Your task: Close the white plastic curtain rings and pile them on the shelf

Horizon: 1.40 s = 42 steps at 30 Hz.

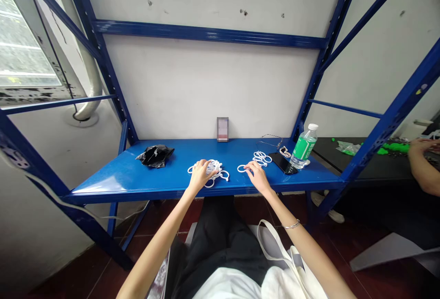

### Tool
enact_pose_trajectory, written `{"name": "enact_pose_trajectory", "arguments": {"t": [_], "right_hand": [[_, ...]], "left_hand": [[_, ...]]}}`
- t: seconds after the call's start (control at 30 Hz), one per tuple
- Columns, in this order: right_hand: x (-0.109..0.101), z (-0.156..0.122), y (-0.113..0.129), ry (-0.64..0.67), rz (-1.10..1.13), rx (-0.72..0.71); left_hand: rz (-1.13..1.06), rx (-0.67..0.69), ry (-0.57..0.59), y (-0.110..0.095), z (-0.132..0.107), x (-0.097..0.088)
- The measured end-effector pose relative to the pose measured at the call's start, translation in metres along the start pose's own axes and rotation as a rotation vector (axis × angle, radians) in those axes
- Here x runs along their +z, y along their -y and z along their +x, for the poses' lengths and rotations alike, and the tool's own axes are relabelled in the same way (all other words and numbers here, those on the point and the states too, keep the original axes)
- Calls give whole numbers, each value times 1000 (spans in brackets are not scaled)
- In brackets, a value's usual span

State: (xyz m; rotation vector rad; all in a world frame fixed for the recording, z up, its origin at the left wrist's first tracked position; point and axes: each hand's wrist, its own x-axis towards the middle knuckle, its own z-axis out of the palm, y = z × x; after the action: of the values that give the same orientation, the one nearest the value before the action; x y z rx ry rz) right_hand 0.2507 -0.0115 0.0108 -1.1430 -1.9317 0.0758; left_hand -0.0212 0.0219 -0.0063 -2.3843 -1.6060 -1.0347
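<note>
My left hand (198,175) lies at the left side of a bunch of white looped pieces (214,167), its fingers bent against them. Thin round loops stick out of the bunch on several sides, and part of it is hidden behind the fingers. To the right, my right hand (257,175) pinches a single white ring (241,169) by its right side, low over the blue table (137,175). Just beyond that hand is a second, smaller group of white rings (261,158).
At the left lies a crumpled black plastic bag (156,156). A small upright phone-like object (222,129) leans on the wall. Glasses (271,142), a black phone (282,163) and a green-labelled bottle (304,147) stand right. A co-worker's arm (421,161) shows beyond the blue frame.
</note>
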Motion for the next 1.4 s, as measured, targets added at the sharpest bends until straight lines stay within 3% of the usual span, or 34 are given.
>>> {"name": "enact_pose_trajectory", "arguments": {"t": [0.17,0.37,0.47,0.77,1.03,1.4], "right_hand": [[-10,4,26,-44,135,-71],[-23,0,57,-80,208,-200],[-26,-2,67,-105,209,-266],[-30,-5,81,-133,179,-383],[-35,-4,84,-124,216,-304],[-40,-2,79,-7,504,-154]], "left_hand": [[-81,49,16,-13,2,-11],[-299,301,76,-56,-1,-39],[-347,351,88,-74,-4,-50],[-361,402,39,-91,-9,-71],[-370,439,-15,-96,-11,-76],[-352,495,-32,-101,-14,-80]]}}
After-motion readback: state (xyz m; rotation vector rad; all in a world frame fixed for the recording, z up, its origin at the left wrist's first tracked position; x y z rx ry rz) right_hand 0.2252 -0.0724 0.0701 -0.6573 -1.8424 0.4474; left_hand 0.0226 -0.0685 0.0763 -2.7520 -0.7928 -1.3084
